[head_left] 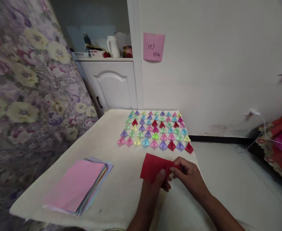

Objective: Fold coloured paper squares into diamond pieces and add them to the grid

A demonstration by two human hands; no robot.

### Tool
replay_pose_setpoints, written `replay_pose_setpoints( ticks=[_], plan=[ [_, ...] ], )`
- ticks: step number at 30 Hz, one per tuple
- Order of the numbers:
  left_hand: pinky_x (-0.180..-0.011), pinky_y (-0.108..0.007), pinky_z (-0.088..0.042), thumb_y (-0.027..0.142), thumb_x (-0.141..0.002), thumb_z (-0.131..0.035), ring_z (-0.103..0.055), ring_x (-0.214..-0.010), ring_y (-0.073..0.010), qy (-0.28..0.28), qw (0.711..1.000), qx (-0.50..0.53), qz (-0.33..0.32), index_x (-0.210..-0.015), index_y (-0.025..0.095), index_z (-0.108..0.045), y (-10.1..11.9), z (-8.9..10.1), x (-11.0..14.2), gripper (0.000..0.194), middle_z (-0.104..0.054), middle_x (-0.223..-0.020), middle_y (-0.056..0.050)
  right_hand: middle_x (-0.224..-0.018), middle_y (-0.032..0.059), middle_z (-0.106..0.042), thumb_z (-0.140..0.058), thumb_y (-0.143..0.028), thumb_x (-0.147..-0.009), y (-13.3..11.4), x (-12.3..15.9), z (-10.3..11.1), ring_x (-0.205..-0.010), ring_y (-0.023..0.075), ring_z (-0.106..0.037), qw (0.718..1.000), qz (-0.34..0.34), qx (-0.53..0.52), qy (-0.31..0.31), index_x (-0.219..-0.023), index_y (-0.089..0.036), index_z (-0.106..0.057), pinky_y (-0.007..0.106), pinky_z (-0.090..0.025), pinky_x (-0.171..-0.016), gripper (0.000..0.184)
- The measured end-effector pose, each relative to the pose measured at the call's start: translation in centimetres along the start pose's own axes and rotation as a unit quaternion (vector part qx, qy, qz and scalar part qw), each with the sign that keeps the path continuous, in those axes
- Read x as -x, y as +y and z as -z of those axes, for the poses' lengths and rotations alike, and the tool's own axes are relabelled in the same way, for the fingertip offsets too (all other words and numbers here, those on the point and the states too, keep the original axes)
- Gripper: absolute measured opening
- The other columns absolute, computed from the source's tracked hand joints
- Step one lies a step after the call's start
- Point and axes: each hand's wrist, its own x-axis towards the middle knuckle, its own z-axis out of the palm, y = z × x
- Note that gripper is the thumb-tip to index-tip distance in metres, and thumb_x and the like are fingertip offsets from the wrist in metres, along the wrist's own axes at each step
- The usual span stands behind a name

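Here, our left hand [153,185] and right hand [189,175] pinch the red paper [153,165] over the table [124,183], near its right edge. Likely light and easily creased, the sheet suits a gentle hold by its margins.

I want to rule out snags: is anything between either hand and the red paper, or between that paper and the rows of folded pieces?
Nothing visible. The left hand and right hand both grip the red paper; beyond it, pale tabletop leads to the folded pieces.
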Motion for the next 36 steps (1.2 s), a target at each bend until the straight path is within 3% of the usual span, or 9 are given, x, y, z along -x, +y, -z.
replay_pose_setpoints(
  ticks=[4, 11, 17, 22, 26, 36],
  plan=[
    [-0.049, -0.026, -0.044, 0.036, -0.061, -0.073, -0.054, -0.051, -0.0148, 0.023, 0.999, -0.039, 0.010, -0.064, 0.012, -0.065, -0.4, 0.2, -0.1, 0.026, -0.059, -0.054, -0.004, -0.061, -0.0018, -0.056, -0.060, -0.029, -0.079, 0.1, 0.1, -0.1, -0.059, 0.0133, -0.052, 0.999, 0.001, 0.038, 0.009, -0.067, -0.018, -0.053, 0.024, -0.039, -0.055, 0.018],
    [-0.045, -0.025, -0.042, 0.034, -0.060, -0.072, -0.054, -0.048, -0.0141, 0.031, 0.999, -0.021, 0.029, -0.065, 0.011, -0.066, -0.2, 0.1, -0.3, 0.024, -0.060, -0.057, -0.004, -0.062, -0.0038, -0.055, -0.061, -0.025, -0.077, 0.0, 0.2, -0.5, -0.057, 0.0114, -0.049, 0.999, -0.016, 0.035, 0.023, -0.078, -0.019, -0.055, 0.023, -0.037, -0.052, 0.009],
    [-0.045, -0.026, -0.042, 0.035, -0.060, -0.073, -0.054, -0.048, -0.0143, 0.015, 0.999, -0.008, 0.036, -0.065, 0.011, -0.067, -0.4, 0.3, -0.5, 0.025, -0.060, -0.056, -0.004, -0.069, -0.0048, -0.052, -0.065, -0.023, -0.073, -0.4, 0.2, -0.4, -0.056, 0.0104, -0.050, 0.999, -0.029, -0.031, 0.032, -0.103, -0.022, -0.054, 0.024, -0.040, -0.053, 0.032],
    [-0.045, -0.025, -0.041, 0.033, -0.060, -0.073, -0.054, -0.048, -0.0145, 0.015, 0.999, 0.004, 0.039, -0.065, 0.011, -0.066, -0.4, 0.4, -0.5, 0.024, -0.061, -0.056, -0.005, -0.064, -0.0015, -0.057, -0.068, -0.031, -0.071, -0.3, -0.1, 0.1, -0.053, 0.0103, -0.050, 0.994, -0.068, -0.080, -0.021, -0.080, -0.017, -0.060, 0.023, -0.042, -0.049, 0.019],
    [-0.045, -0.025, -0.041, 0.032, -0.060, -0.073, -0.054, -0.048, -0.0143, 0.018, 0.999, 0.010, 0.041, -0.066, 0.011, -0.066, -0.3, 0.4, -0.6, 0.023, -0.061, -0.056, -0.004, -0.056, -0.0029, -0.056, -0.070, -0.035, -0.069, 0.0, -0.2, 0.3, -0.046, 0.0083, -0.048, 0.993, -0.078, -0.091, -0.018, -0.067, -0.016, -0.057, 0.021, -0.039, -0.045, 0.023],
    [-0.043, -0.023, -0.036, 0.038, -0.060, -0.073, -0.049, -0.042, -0.0111, 0.035, 0.999, -0.011, 0.038, -0.051, 0.011, -0.061, -0.4, 0.7, -1.1, 0.030, -0.057, -0.047, -0.003, -0.055, -0.0002, -0.062, -0.068, -0.047, -0.069, 0.3, -0.6, 1.3, -0.042, 0.0082, -0.049, 0.992, -0.086, -0.088, 0.006, -0.064, -0.016, -0.057, 0.021, -0.036, -0.043, 0.033]
  ],
)
